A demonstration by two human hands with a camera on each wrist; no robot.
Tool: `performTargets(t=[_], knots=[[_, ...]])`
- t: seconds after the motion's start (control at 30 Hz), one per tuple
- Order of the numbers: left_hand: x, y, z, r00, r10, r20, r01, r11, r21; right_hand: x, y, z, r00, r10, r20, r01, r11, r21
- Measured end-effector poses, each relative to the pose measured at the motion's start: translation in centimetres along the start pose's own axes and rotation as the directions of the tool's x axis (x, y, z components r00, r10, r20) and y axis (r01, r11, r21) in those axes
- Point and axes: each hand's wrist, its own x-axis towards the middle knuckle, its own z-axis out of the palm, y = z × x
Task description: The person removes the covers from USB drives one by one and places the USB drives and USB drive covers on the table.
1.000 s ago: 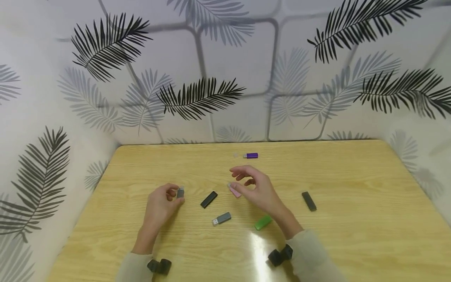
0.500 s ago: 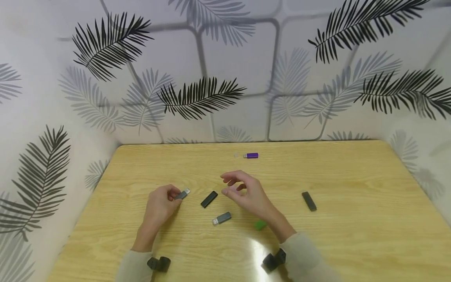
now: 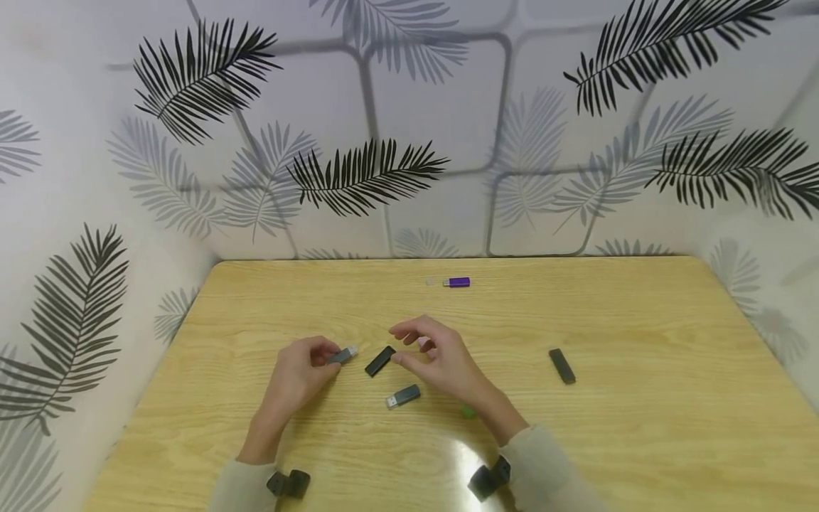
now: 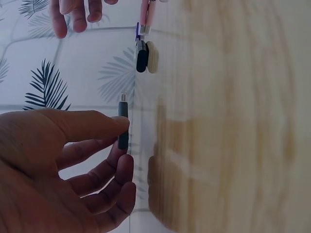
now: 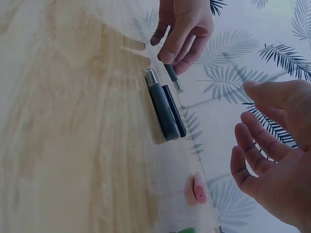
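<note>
Between thumb and fingers, my left hand (image 3: pixel 303 366) pinches a grey USB stick (image 4: pixel 123 110), its metal plug pointing away from the palm. My right hand (image 3: pixel 441 359) holds nothing. Its fingers are loosely bent, and its thumb tip is near a black stick-shaped piece (image 3: pixel 380 362) on the table; contact cannot be told in the head view, but the right wrist view shows the hand raised apart. Another grey USB stick (image 3: pixel 403 396) lies just in front of the black piece, metal plug to the left. Partly hidden behind the right hand is a pink USB stick (image 5: pixel 199 189).
A green stick (image 3: pixel 469 411) shows partly under the right wrist. Farther right lies a dark grey stick (image 3: pixel 561 366). At the back of the wooden table (image 3: pixel 640 306) are a purple USB stick (image 3: pixel 459 282) and a small clear piece (image 3: pixel 429 282). Patterned cloth (image 3: pixel 435 206) stands behind.
The USB stick in my left hand has turned from pointing away to pointing right, and that hand has shifted slightly right. My right hand has moved left, from the pink stick toward the black piece.
</note>
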Motion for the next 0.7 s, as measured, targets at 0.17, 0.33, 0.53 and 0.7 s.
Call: performTargets(t=[0.17, 0.33, 0.53, 0.7], knots=[[0.1, 0.5, 0.3, 1.000, 0.021, 0.007, -0.021, 1.000, -0.003, 0.0, 0.3, 0.4, 1.000, -0.010, 0.027, 0.010, 1.000, -0.014], [0.1, 0.9, 0.7, 0.999, 0.047, 0.012, -0.047, 0.998, -0.042, -0.1, 0.5, 0.7, 0.999, -0.023, 0.040, 0.024, 0.999, -0.035], [0.1, 1.5, 1.2, 0.995, 0.099, 0.020, -0.096, 0.991, -0.095, -0.1, 1.0, 1.0, 0.998, -0.053, 0.036, 0.056, 0.996, -0.064], [0.1, 2.0, 1.5, 0.988, 0.146, 0.039, -0.141, 0.983, -0.117, -0.1, 1.0, 1.1, 0.998, -0.040, 0.037, 0.043, 0.996, -0.076]])
